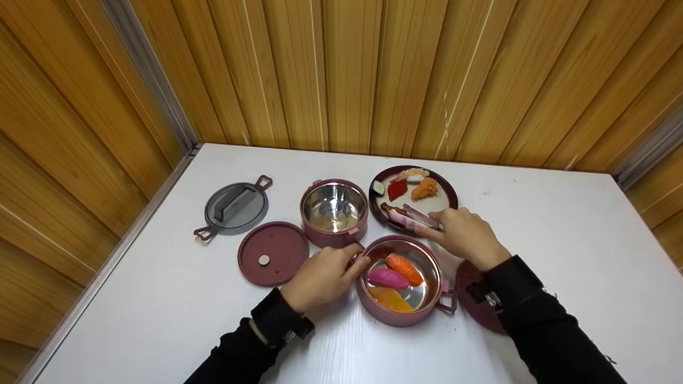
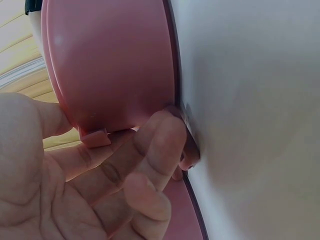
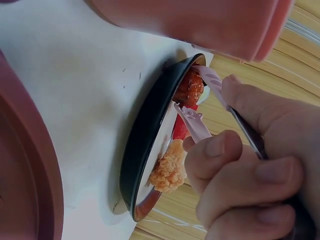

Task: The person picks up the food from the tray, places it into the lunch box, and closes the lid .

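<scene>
My left hand (image 1: 323,274) grips the left handle side of the near pink pot (image 1: 395,318), thumb at the rim and fingers curled below. Inside that pot lie an orange sushi-like piece (image 1: 404,268), a magenta piece (image 1: 388,277) and a flat yellow piece (image 1: 391,299). My right hand (image 1: 464,234) holds tongs with pink tips (image 3: 196,125) over the near side of a dark-rimmed plate (image 1: 454,198). Their parted tips straddle a glazed brown food piece (image 3: 190,89). Also on the plate are a breaded piece (image 1: 425,189), a red piece (image 1: 397,189) and an egg-like piece (image 1: 378,188).
A second pink pot (image 1: 333,238) with a bare steel inside stands behind my left hand. To its left lie a maroon lid (image 1: 277,250) and a grey lid with a handle (image 1: 243,210). Another maroon lid (image 1: 475,304) sits partly under my right forearm.
</scene>
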Action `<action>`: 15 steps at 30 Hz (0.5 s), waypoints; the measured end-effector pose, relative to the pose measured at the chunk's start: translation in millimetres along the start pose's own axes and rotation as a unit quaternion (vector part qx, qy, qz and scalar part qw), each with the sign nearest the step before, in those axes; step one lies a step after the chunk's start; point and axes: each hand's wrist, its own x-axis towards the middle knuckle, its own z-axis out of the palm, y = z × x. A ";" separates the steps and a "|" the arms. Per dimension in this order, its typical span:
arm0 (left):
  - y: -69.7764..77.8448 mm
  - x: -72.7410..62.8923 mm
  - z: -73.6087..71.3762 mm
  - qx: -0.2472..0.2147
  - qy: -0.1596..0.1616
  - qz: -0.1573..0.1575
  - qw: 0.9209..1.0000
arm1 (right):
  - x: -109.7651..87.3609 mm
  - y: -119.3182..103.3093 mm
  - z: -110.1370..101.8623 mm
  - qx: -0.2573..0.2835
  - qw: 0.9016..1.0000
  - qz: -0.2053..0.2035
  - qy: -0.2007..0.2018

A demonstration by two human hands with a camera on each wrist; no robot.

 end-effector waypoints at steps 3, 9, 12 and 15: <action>-0.1 0.2 -0.2 0.002 -0.001 0.000 1.000 | 0.0 -0.3 -0.6 -0.003 1.000 -0.003 0.004; 0.1 0.5 -0.2 0.000 0.000 0.000 1.000 | -0.7 0.3 -0.9 -0.005 1.000 -0.007 0.007; 0.1 0.5 -0.2 0.002 0.001 -0.001 1.000 | -1.5 0.9 -1.5 -0.004 1.000 -0.010 0.008; 0.2 0.5 -0.1 0.005 0.001 -0.001 1.000 | -2.3 2.3 -1.8 -0.002 1.000 -0.012 0.012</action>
